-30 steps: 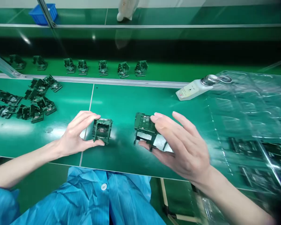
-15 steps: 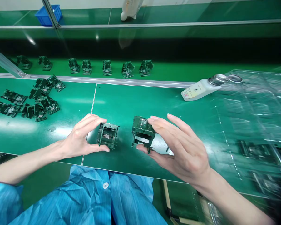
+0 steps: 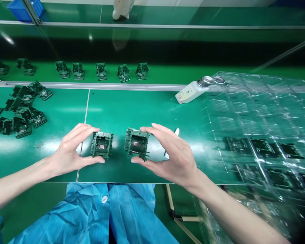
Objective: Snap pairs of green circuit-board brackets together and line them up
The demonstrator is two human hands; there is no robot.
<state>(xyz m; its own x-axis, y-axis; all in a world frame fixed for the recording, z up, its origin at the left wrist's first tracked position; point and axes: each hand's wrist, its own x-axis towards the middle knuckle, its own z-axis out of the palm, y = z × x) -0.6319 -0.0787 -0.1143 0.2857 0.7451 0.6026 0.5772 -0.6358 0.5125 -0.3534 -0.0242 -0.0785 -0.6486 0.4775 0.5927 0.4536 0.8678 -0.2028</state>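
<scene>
Right hand (image 3: pixel 170 154), circuit module (image 3: pixel 136 143) now open-side up, like left hand's (image 3: pixel 69 150) twin (image 3: pixel 102 145)

Narrow gap between the left-hand module (image 3: pixel 102 145) in the left hand (image 3: pixel 68 152) and the right-hand module (image 3: pixel 136 143) in the right hand (image 3: pixel 173 156); forward, white dispenser bottle (image 3: pixel 191 91) and aluminium rail (image 3: pixel 132 86) obstruct; rightward, clear plastic tray (image 3: pixel 256 101) (its edge near the right hand); leftward, heap of green boards (image 3: pixel 22 112).

Each hand's fingers (image 3: pixel 152 130) pinch a green circuit-board module (image 3: pixel 102 145) above the green workbench (image 3: pixel 132 108).
</scene>
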